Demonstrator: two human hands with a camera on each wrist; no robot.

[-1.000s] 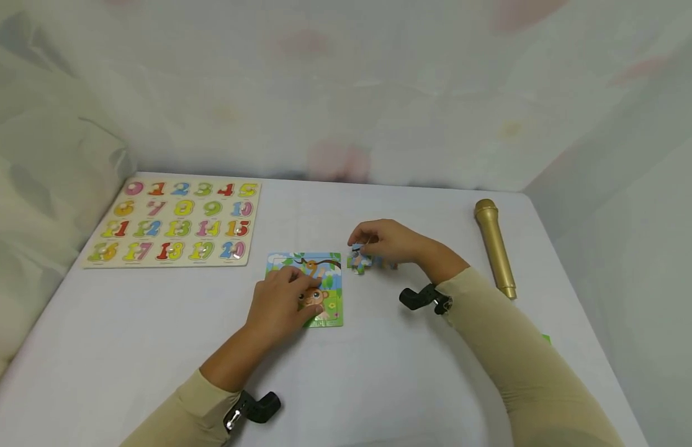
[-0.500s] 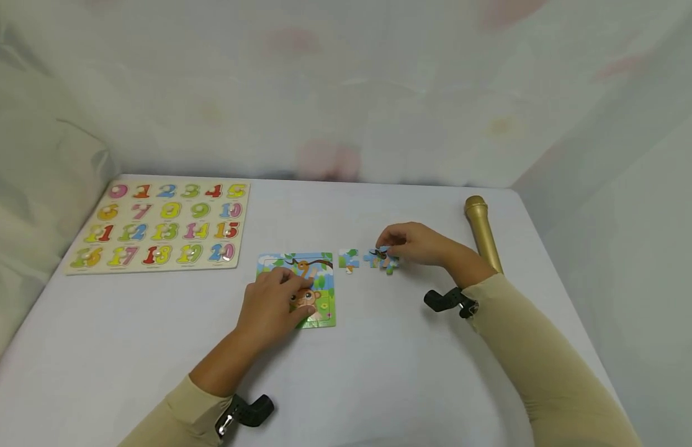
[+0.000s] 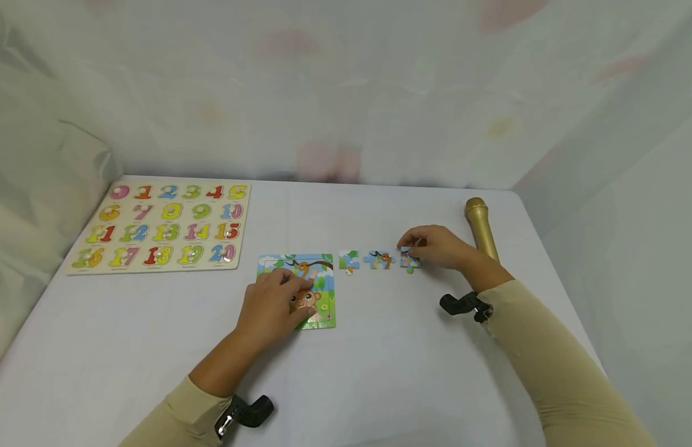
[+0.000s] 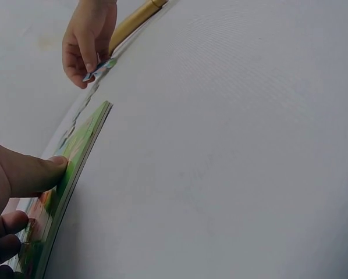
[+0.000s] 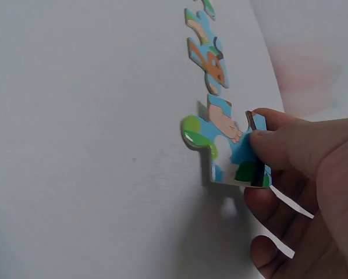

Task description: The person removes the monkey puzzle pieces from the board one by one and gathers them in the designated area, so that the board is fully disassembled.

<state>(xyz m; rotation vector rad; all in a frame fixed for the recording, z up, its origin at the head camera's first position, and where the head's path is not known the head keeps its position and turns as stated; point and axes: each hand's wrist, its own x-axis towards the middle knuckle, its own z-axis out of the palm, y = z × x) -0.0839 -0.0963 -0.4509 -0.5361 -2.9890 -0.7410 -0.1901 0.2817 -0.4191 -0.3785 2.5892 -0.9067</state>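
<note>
My left hand [image 3: 270,304] rests on a small picture jigsaw [image 3: 324,298] in a green frame with a monkey on it. In the left wrist view its thumb [image 4: 37,174] lies on the jigsaw's face, near the edge. Right of the jigsaw, my right hand [image 3: 435,245] pinches a jigsaw piece [image 5: 235,148] between thumb and fingers. This blue and green piece is tilted, with a shadow on the cloth beside it. Left of it lie a piece with an orange-brown animal [image 3: 381,259] and a blue and green piece [image 3: 348,259], spaced apart in a row.
A wooden number board [image 3: 161,226] with colourful numerals lies at the back left. A gold microphone [image 3: 481,226] stands out at the back right, partly hidden by the right forearm. White cloth covers the table [image 3: 379,372]; a pale curtain [image 3: 379,93] hangs behind.
My right hand has moved rightward in steps along the row. Two pieces it was over now lie uncovered on the table, and it holds another. The left hand stays on the jigsaw.
</note>
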